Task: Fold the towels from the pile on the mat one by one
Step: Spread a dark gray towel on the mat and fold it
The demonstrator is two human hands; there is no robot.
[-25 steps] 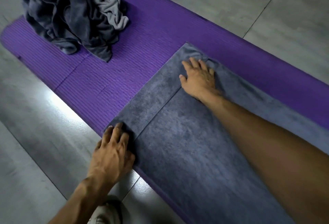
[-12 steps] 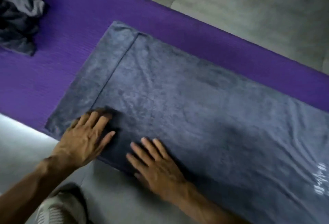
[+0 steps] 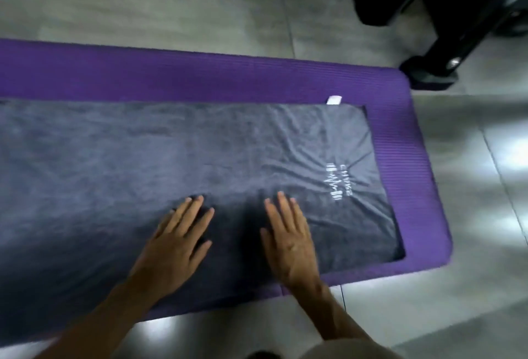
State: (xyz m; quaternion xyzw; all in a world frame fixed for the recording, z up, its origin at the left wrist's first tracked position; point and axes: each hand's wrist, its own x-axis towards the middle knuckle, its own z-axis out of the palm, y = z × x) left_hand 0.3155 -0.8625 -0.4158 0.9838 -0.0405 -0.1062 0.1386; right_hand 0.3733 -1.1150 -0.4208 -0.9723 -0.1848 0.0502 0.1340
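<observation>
A dark grey towel (image 3: 143, 164) lies spread flat along the purple mat (image 3: 200, 73), with a white logo (image 3: 338, 181) near its right end and a small white tag (image 3: 334, 100) at its far right corner. My left hand (image 3: 174, 244) rests flat on the towel near its front edge, fingers straight. My right hand (image 3: 288, 238) lies flat beside it, just left of the logo, fingers straight. Neither hand holds any cloth. The pile of towels is out of view.
The mat's right end (image 3: 423, 187) is rounded and sits on grey floor tiles (image 3: 471, 244). A black wheeled stand (image 3: 445, 16) stands on the floor beyond the mat's far right corner. Bright light patches reflect off the tiles.
Both hands have slid rightwards along the towel, from its left end to near its right end. The view turned right with them, and the pile left the frame.
</observation>
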